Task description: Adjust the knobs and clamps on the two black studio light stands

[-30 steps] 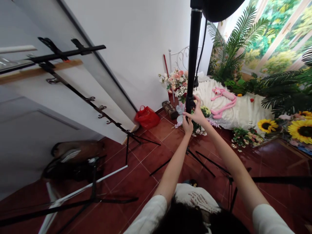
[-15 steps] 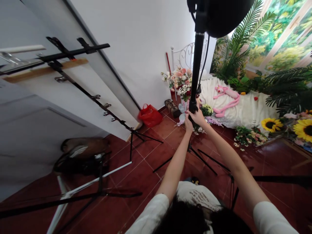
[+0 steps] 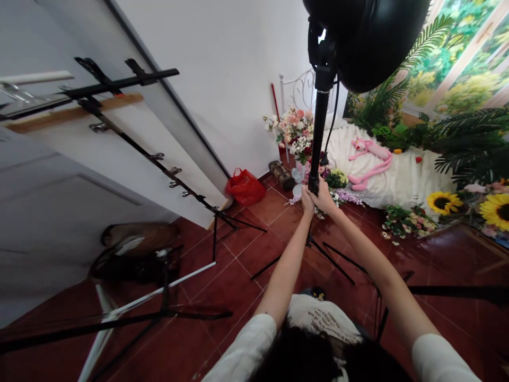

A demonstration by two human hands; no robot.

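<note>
In front of me a black light stand (image 3: 319, 127) rises from spread legs on the floor. At its top sits a large black studio light (image 3: 369, 42), with a cable hanging down beside the pole. My left hand (image 3: 307, 201) is closed around the pole just below a black collar. Right beside it, my right hand (image 3: 323, 198) is also wrapped around the pole near that collar. The fingers of both hands are partly hidden behind the stand and each other.
To the left stands a white board (image 3: 167, 175) on a black clamp stand. A red plastic bag (image 3: 245, 187) lies by the wall. Flowers (image 3: 296, 127) and a pink plush toy (image 3: 371, 159) on white cloth are at the right. Tripod legs (image 3: 159, 318) cross the lower left floor.
The light head and upper pole have come down a little, showing more of the lamp. Both hands stay gripped on the stand at nearly the same place.
</note>
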